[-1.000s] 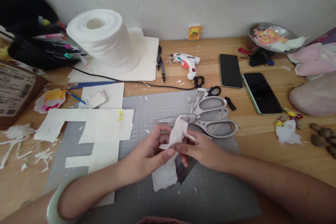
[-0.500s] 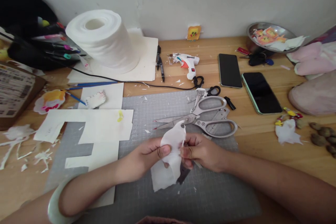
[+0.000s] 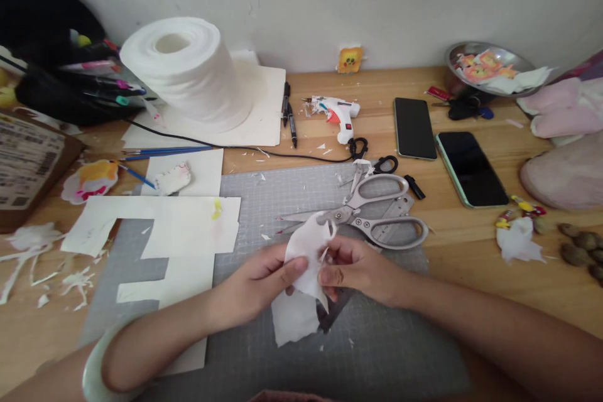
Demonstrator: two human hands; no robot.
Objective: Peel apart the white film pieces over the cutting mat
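**White piece (image 3: 304,248) pinched between both my hands**

My left hand (image 3: 264,279) grips the white piece along its left side, thumb on top; my right hand (image 3: 362,270) pinches its right side. I hold it above the grey cutting mat (image 3: 386,352), in from the mat's far edge. Large scissors (image 3: 346,213) lie just beyond, blades slightly parted, handles toward the mat's right edge. A thick white roll (image 3: 202,91) stands near the far edge of the table (image 3: 466,232).

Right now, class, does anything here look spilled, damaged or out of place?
Yes: shredded white scraps litter the wooden desk at left, scattered rather than gathered; more lie beside the hot glue gun. The white sheet in the left hand and right hand has a ragged edge.
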